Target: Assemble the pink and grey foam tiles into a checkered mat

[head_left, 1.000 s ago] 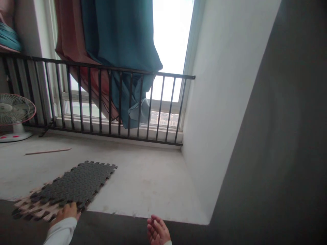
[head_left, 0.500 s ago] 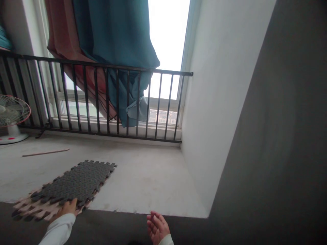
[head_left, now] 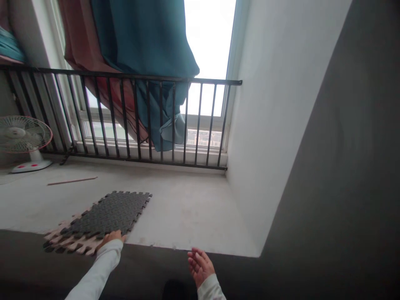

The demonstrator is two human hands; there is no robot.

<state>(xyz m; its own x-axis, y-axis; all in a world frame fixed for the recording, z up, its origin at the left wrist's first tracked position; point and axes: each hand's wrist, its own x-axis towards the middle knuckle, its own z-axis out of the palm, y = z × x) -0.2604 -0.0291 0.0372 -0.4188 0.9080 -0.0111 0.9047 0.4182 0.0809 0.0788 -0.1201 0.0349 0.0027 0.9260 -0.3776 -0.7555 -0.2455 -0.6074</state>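
My left hand [head_left: 113,237] is at the near right corner of a small stack of interlocking foam mats. Its fingers curl on the edge of the dark grey top mat [head_left: 114,212], and some fingertips are hidden. Beneath it, pinkish-beige mats [head_left: 83,244] show their jigsaw edges, sticking out past the ledge's front edge. My right hand [head_left: 200,263] hangs just in front of the ledge, palm turned up, fingers loosely bent and apart. Nothing lies in it.
The pale ledge [head_left: 193,208] runs below a black railing [head_left: 140,160] and a curtained window. A white fan [head_left: 26,137] stands at the left, with a thin brown stick [head_left: 72,181] lying nearby. A white wall [head_left: 265,125] closes the right side.
The view has shifted, so the ledge, fan and mats appear farther right and slightly higher. My left hand stays at the mats' near corner; my right hand stays held out.
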